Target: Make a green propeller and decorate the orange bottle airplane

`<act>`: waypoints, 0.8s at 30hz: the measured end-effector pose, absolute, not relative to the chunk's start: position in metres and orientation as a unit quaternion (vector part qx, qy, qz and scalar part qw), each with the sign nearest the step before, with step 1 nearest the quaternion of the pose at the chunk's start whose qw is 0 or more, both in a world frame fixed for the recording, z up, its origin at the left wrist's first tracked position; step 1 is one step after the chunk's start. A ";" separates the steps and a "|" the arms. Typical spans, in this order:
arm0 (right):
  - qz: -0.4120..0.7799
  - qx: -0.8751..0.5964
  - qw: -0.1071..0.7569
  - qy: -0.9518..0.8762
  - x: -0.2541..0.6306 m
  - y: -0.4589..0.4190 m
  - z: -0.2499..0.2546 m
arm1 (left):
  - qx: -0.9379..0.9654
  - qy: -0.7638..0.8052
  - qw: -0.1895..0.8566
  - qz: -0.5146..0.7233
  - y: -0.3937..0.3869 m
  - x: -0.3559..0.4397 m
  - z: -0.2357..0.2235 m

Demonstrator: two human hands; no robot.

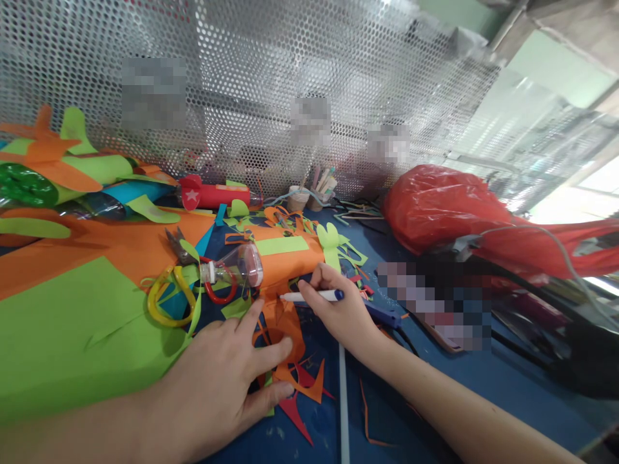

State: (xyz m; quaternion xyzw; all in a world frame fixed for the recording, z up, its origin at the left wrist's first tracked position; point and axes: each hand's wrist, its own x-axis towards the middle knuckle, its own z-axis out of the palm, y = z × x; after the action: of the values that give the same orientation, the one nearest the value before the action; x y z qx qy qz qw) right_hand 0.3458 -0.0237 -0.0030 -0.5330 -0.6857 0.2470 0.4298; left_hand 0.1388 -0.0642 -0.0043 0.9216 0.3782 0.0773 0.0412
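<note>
My right hand grips a white marker with a blue end. Its tip rests at an orange paper piece lying just below a clear plastic bottle. Orange paper with a light green strip wraps the bottle, and green paper fins stick out at its right end. My left hand lies with fingers spread, fingertips touching the orange piece. Scissors with yellow and red handles lie left of the bottle, under its neck.
Green sheets and orange sheets cover the left. Paper-covered bottles stand behind, with a red one. Cups of pens sit by the perforated metal screen. A red plastic bag and a blue tool are right. Scraps litter the table.
</note>
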 end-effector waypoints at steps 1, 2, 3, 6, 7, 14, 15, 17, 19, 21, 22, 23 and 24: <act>0.247 -0.532 0.429 -0.687 0.346 -0.024 -0.002 | 0.921 0.379 0.043 0.076 -0.064 0.139 -0.003; 0.246 -0.531 0.428 -0.688 0.346 -0.024 -0.002 | 0.921 0.381 0.043 0.075 -0.065 0.139 -0.003; 0.246 -0.530 0.428 -0.690 0.346 -0.024 -0.001 | 0.921 0.381 0.043 0.073 -0.065 0.139 -0.002; 0.247 -0.532 0.432 -0.686 0.345 -0.024 -0.001 | 0.922 0.379 0.039 0.069 -0.065 0.140 0.000; 0.247 -0.532 0.432 -0.685 0.345 -0.024 -0.002 | 0.922 0.378 0.037 0.069 -0.065 0.141 0.000; 0.249 -0.529 0.429 -0.688 0.345 -0.025 -0.003 | 0.920 0.383 0.045 0.074 -0.066 0.140 0.000; 0.249 -0.529 0.430 -0.688 0.345 -0.025 -0.002 | 0.920 0.383 0.046 0.073 -0.066 0.140 0.000; 0.250 -0.528 0.431 -0.688 0.345 -0.026 -0.001 | 0.919 0.385 0.045 0.069 -0.065 0.140 0.000; 0.251 -0.526 0.432 -0.688 0.345 -0.026 -0.001 | 0.919 0.386 0.041 0.064 -0.065 0.140 0.001; 0.254 -0.529 0.431 -0.686 0.344 -0.026 0.000 | 0.920 0.384 0.039 0.062 -0.065 0.140 0.001; 0.255 -0.530 0.431 -0.684 0.344 -0.026 0.000 | 0.921 0.382 0.039 0.061 -0.064 0.140 0.001; 0.255 -0.531 0.432 -0.683 0.344 -0.026 0.000 | 0.922 0.380 0.038 0.061 -0.064 0.140 0.001; 0.255 -0.531 0.431 -0.683 0.344 -0.027 0.000 | 0.923 0.379 0.039 0.060 -0.064 0.141 0.001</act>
State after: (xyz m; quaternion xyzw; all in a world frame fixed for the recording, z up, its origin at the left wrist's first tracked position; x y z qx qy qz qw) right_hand 0.3437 -0.0265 0.0001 -0.5313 -0.6831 0.2551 0.4314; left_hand 0.1406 -0.0645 0.0013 0.9227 0.3789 0.0598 0.0385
